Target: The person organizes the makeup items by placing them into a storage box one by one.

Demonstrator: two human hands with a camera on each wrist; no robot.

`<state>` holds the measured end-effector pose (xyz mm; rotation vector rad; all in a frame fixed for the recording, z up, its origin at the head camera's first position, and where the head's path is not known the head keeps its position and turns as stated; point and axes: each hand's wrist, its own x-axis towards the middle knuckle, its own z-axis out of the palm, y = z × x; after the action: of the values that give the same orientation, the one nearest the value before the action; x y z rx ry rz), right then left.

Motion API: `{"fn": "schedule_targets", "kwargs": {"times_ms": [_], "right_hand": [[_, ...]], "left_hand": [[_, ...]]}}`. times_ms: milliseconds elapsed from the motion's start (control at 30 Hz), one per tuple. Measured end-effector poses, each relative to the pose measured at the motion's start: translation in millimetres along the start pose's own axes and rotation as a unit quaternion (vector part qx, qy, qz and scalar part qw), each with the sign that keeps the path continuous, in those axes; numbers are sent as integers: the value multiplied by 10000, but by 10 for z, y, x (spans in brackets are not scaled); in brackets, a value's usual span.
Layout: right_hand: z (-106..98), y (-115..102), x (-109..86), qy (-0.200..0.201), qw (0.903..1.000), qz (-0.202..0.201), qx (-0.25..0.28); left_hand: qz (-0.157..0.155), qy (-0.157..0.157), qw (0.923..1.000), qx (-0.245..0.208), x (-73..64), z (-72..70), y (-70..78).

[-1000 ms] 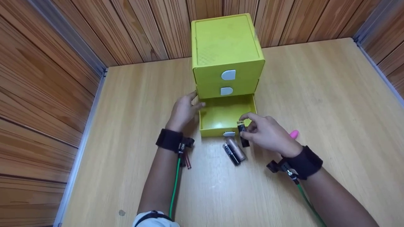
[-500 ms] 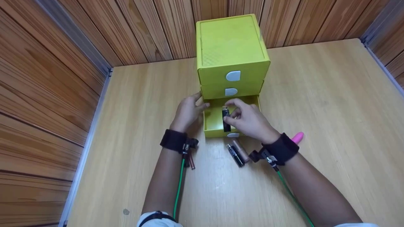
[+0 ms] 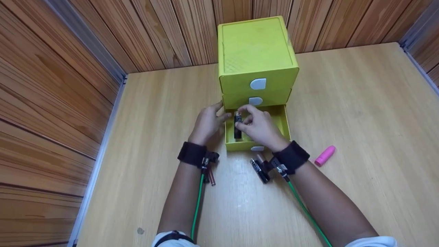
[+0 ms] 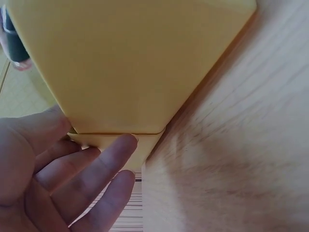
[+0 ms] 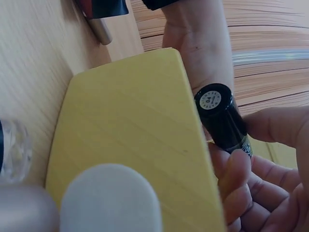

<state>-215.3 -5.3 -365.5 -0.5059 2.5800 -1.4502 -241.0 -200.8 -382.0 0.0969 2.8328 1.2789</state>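
Pinching a glossy black cylindrical tube above the smooth yellow drawer, the right hand curls its grip; at the drawer's left wall, the left hand extends, fingers apart.

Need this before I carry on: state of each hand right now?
Left hand: open, touching the yellow drawer unit.
Right hand: closed, holding a black tube.
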Motion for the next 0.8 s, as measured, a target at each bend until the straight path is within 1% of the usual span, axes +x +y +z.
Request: {"fn": "schedule_targets", "kwargs": {"times_ms": [133, 333, 433, 633, 800], "right_hand": [[68, 45, 50, -120, 9997, 200, -93], [130, 89, 105, -351, 9967, 344, -642], [143, 81, 129, -480, 9944, 386, -854], [198, 52, 173, -784, 9873, 593, -1249], [259, 41, 226, -1048, 9803, 751, -1495]], "left_hand": [[18, 21, 10000, 43, 0, 21, -14], [-4, -47, 10000, -74, -3, 30, 3], [35, -57, 10000, -41, 3, 21, 11], [37, -97, 9999, 54, 1, -1, 11], [57, -82, 9999, 20, -10, 0, 3]]}}
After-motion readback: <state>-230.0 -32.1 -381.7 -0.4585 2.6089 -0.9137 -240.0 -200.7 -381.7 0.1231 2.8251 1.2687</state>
